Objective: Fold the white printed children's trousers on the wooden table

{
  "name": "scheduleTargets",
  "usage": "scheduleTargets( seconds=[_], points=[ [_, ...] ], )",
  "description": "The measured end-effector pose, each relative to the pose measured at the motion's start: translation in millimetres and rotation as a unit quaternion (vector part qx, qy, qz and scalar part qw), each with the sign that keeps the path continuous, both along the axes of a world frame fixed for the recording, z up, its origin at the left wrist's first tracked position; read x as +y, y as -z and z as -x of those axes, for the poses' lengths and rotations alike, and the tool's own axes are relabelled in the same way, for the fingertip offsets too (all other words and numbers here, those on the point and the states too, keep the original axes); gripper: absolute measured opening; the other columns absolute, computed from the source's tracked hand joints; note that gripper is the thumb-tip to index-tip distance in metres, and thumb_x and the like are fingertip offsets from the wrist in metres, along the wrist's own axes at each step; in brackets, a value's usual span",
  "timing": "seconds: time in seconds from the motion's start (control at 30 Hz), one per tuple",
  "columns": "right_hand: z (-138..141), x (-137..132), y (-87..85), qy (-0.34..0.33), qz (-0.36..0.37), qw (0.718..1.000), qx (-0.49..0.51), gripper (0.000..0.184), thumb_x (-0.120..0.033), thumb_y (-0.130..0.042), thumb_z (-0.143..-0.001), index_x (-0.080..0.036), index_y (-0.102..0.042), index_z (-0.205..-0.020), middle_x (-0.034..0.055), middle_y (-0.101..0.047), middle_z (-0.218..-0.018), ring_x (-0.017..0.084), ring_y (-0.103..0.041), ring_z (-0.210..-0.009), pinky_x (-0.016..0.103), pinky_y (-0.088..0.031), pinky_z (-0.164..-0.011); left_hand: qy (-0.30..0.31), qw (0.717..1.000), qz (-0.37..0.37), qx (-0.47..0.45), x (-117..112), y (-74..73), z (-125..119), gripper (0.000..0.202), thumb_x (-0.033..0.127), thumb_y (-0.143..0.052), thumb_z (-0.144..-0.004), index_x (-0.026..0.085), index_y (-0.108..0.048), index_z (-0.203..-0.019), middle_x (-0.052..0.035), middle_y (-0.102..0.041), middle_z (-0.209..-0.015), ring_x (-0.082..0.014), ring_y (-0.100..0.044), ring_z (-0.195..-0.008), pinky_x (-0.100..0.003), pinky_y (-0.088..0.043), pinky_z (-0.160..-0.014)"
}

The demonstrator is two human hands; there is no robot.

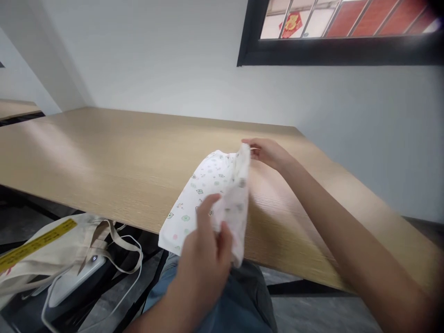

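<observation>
At the table's [104, 157] near edge, a printed cloth [194, 199] pokes slightly over, and the right hand [263, 152] has its raised side pinched at the top! Before it sits the left hand [204, 252], finger and thumb apart. Looks partway: one side is up, the other lies flat. Pale wood grain covers the table; behind it rises a plain wall [156, 60], a barred window [336, 37] above, a bag [76, 245] below its front edge.
</observation>
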State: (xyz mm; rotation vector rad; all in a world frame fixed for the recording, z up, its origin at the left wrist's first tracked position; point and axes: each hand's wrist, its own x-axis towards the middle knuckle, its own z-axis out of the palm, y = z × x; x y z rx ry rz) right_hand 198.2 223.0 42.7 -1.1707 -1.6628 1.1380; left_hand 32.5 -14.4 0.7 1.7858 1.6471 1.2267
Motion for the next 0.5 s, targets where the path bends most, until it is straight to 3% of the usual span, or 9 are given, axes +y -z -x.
scheduleTargets(
  seconds=[0.1,0.23,0.3,0.4,0.5],
  points=[
    [34.1,7.9,-1.4,-0.046,0.051,0.997,0.035,0.011,-0.025,-0.059,-0.077,-0.015,-0.058,-0.079,0.0062,-0.057,-0.081,0.015,-0.056,-0.072,0.028,-0.050,-0.070,-0.082,0.992,0.058,0.071,-8.2,2.2,36.3,0.040,0.027,-0.033,-0.089,0.023,-0.036,-0.128,0.0067,-0.044,-0.048,-0.0118,-0.042,-0.038,-0.020,-0.034,-0.040],
    [78.4,13.7,18.7,-0.045,0.055,0.989,-0.128,0.019,-0.025,-0.052,-0.080,-0.012,-0.059,-0.092,0.0121,-0.059,-0.098,0.019,-0.058,-0.073,0.028,-0.050,-0.062,-0.087,0.962,0.153,0.210,-10.4,18.2,68.6,0.038,0.021,-0.030,-0.089,0.029,-0.051,-0.120,-0.0016,-0.057,-0.068,-0.0180,-0.056,-0.061,-0.027,-0.041,-0.056],
    [91.6,12.4,33.7,-0.058,0.031,0.978,-0.200,0.032,-0.022,-0.049,-0.079,-0.014,-0.058,-0.108,0.0110,-0.059,-0.106,0.019,-0.058,-0.073,0.027,-0.048,-0.060,-0.099,0.941,0.143,0.291,-10.1,27.5,76.4,0.038,0.021,-0.033,-0.088,0.032,-0.056,-0.116,-0.0070,-0.057,-0.083,-0.0239,-0.056,-0.077,-0.035,-0.043,-0.064],
    [94.9,7.9,51.3,-0.079,-0.010,0.971,-0.227,0.053,-0.018,-0.045,-0.077,-0.023,-0.045,-0.130,0.0053,-0.060,-0.108,0.017,-0.057,-0.070,0.025,-0.046,-0.056,-0.157,0.907,0.072,0.385,-9.8,35.9,77.1,0.032,0.024,-0.041,-0.086,0.037,-0.064,-0.105,-0.0117,-0.050,-0.099,-0.0308,-0.049,-0.088,-0.047,-0.040,-0.069],
    [82.0,8.2,58.3,-0.088,-0.047,0.959,-0.267,0.058,-0.018,-0.039,-0.078,-0.025,-0.037,-0.136,0.0030,-0.064,-0.097,0.016,-0.057,-0.067,0.026,-0.046,-0.057,-0.158,0.903,0.009,0.399,-8.5,36.4,64.1,0.028,0.022,-0.046,-0.084,0.036,-0.066,-0.099,-0.0126,-0.045,-0.109,-0.0320,-0.045,-0.094,-0.053,-0.037,-0.074]
  ],
)
